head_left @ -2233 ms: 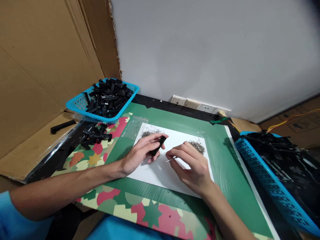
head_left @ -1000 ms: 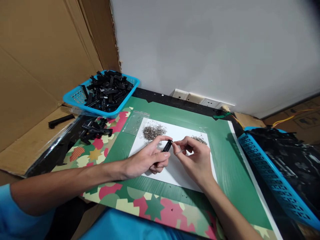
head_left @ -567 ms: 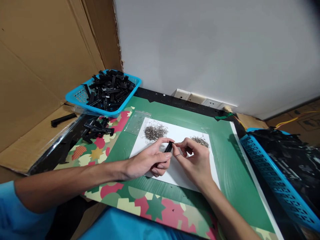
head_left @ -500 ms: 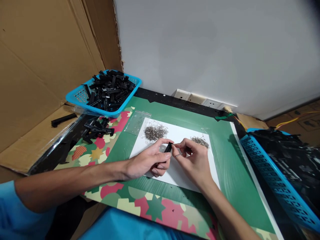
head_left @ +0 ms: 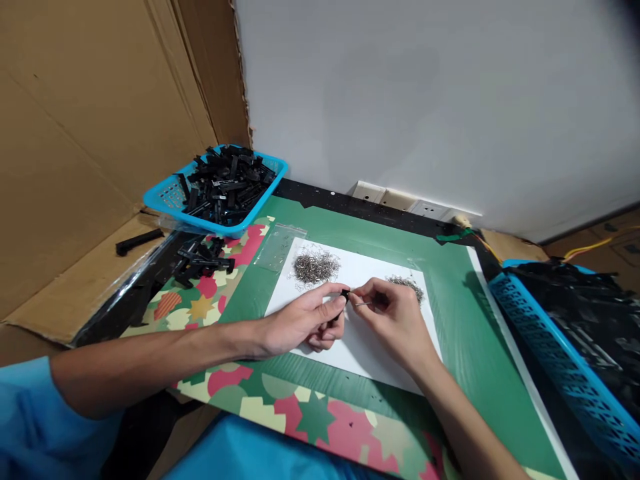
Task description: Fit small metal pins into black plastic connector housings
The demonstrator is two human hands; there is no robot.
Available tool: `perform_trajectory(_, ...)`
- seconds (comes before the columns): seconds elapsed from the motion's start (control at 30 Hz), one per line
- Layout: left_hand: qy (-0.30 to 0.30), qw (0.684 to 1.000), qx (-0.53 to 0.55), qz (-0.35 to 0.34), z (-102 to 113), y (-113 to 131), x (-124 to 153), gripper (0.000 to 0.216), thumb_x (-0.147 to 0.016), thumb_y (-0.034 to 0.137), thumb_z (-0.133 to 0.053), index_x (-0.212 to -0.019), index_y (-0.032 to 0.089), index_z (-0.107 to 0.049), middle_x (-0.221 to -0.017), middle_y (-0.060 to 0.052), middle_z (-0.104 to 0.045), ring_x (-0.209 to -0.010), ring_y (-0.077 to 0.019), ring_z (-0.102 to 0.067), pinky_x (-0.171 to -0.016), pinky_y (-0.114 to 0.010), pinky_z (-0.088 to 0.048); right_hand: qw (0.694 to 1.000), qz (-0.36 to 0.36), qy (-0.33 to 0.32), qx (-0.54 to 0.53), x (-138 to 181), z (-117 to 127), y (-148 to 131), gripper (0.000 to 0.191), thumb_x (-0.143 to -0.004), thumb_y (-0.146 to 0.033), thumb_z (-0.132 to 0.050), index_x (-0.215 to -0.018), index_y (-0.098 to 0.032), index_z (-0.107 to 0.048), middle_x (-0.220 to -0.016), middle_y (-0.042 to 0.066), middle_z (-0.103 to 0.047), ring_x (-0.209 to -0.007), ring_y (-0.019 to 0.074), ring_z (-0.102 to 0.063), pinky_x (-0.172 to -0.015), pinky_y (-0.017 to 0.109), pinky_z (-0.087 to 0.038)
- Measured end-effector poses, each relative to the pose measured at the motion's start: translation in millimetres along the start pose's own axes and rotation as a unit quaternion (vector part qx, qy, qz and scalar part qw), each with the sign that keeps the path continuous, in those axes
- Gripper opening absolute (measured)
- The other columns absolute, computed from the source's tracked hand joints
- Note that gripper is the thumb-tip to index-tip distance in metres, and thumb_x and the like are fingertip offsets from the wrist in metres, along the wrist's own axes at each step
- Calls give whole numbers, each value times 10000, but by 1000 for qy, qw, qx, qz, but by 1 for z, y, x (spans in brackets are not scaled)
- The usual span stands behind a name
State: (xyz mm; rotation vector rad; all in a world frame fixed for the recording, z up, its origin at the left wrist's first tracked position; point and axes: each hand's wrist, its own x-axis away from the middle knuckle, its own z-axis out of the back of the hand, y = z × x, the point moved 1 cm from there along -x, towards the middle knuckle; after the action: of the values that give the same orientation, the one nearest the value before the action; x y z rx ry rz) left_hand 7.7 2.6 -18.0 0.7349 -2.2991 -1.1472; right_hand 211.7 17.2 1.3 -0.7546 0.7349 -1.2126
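My left hand [head_left: 313,319] is closed around a small black plastic part [head_left: 345,294], whose end shows past the thumb and forefinger. Most of that part is hidden by the fingers. Close beside it, my right hand [head_left: 393,317] pinches at the part's end. A thin metal rod [head_left: 364,304] lies across the right fingers; its tip and kind are too small to make out. Both hands are above a white sheet [head_left: 280,300]. Behind them on the sheet lie a larger pile of tiny metal pieces [head_left: 316,267] and a smaller pile [head_left: 407,288].
A blue basket [head_left: 150,199] heaped with black parts stands at the back left, with loose black parts [head_left: 203,261] in front of it. Another blue basket [head_left: 545,333] is at right. A clear bag [head_left: 277,248] lies on the green mat [head_left: 465,333]; wall sockets [head_left: 425,209] are behind.
The black part has tilted in my left hand, so less of its length shows. My right fingers have stayed at its end, with the rod turned flatter. The view has shifted slightly.
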Motion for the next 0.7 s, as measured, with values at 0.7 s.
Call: perform_trajectory(0.7, 60, 918, -379, -99, -5, 25, 10, 608, -1020, 400, -667, -1571, 229, -476, -1056, -54, -677, -818, -156, -580, -715, -288, -481, 999, -16, 10, 34, -2, 13, 2, 159, -815, -315, -675, -799, -189, -769, -785, 62, -785, -679, 212, -713, -649, 321, -525)
